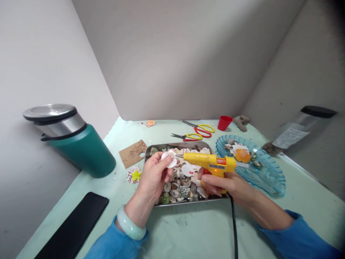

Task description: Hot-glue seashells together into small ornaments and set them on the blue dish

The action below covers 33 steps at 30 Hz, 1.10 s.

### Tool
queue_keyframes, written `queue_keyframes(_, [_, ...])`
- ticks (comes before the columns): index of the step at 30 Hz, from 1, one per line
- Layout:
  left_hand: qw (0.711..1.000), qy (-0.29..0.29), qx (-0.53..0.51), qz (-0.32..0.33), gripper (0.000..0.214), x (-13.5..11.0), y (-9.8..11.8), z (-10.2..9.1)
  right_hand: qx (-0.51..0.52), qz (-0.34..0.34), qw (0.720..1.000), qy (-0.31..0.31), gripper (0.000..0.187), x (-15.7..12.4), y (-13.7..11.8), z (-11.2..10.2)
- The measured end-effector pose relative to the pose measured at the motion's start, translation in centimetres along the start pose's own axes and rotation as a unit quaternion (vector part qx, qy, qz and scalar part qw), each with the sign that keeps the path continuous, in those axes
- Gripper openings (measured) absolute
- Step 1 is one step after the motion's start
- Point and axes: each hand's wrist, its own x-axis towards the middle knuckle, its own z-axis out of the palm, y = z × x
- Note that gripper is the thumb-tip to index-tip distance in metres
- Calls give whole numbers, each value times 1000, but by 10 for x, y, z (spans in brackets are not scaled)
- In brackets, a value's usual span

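Blue sleeves (pixel 115 244) frame the bottom edge, and a pale, smooth jade-like bangle (pixel 129 225) rings the left wrist. Just past them the left hand (pixel 153 176) is closed in a pinch, thumb and fingertips gripping a small white shell (pixel 169 159), thin and rounded, held above the near left corner of the tray. The right hand (pixel 229 185) is wrapped around the handle of a yellow plastic hot-glue gun (pixel 210 162), fingers curled at the trigger. An orange lamp glows on the gun's side, and its metal nozzle points left and meets the white shell or stops just short of it; which one cannot be told. A black cord (pixel 234 226) runs from the gun's grip down across the pale green counter (pixel 188 233).

Under both hands sits a shallow rectangular steel tray (pixel 188 202) heaped with loose seashells (pixel 180 187), spotted, ribbed and spiralled. Just right of it stands a scalloped blue glass dish (pixel 269 176) holding a few more shells and an orange fan-shaped scallop (pixel 242 155).

Behind the tray lie two pairs of scissors, one with yellow loops (pixel 188 136) and one with red and yellow loops (pixel 201 129), near a small red cup (pixel 224 122). Left of the tray are a brown card tag (pixel 133 153) and a round shell rosette with a yellow star (pixel 134 175). Farther left stands a teal tumbler (pixel 78 144) with a brushed-steel lid, and a flat black slab (pixel 75 226) lies at the near left corner.
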Motion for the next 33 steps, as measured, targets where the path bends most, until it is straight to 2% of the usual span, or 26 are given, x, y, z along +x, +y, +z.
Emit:
queue_keyframes(15, [1000, 1, -5, 7, 33, 0, -2, 0, 20, -2, 1000, 6, 24, 2, 5, 0])
queue_keyframes(33, [996, -73, 57, -16, 26, -3, -7, 0, 24, -2, 1000, 18, 26, 2, 6, 1])
